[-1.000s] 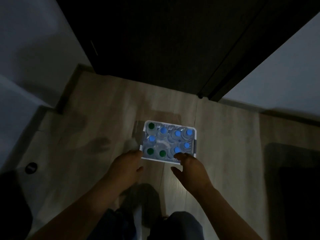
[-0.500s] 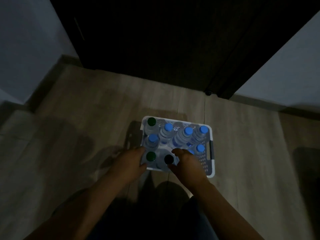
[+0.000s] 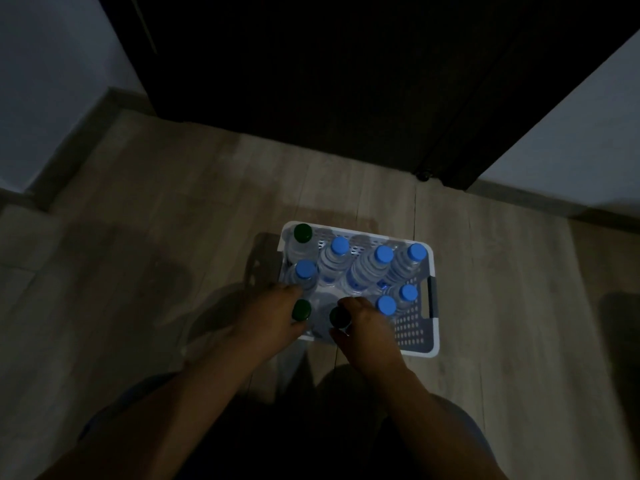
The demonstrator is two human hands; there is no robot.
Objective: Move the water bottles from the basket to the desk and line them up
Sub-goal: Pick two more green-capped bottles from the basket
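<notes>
White plastic basket (image 3: pixel 420 349) now larger and lower in view than half a second ago, both hands pushed further in over its near-left corner. Sits on the wood-grain floor (image 3: pixel 138 254) in dim light, before a dark doorway (image 3: pixel 311 81). Holds upright water bottles: far-left green-capped bottle (image 3: pixel 302 233) in the back corner, blue-capped bottle (image 3: pixel 306 270) just in front of it, three more blue caps along the back row (image 3: pixel 382 255), two blue caps close together at the right (image 3: pixel 398 299). Near-right part of the basket bare, perforated bottom showing.

Left hand (image 3: pixel 273 323) reaching in from the near-left, fingers curled around the near green-capped bottle (image 3: pixel 302 310), cap showing at the fingertips; appears to grip it, though too dark to be sure of the grasp. Right hand (image 3: pixel 367 332) just beside it, thumb and fingers closed around the neck of the dark-capped bottle (image 3: pixel 340 317). Both forearms bare, angled inward toward the basket.
</notes>
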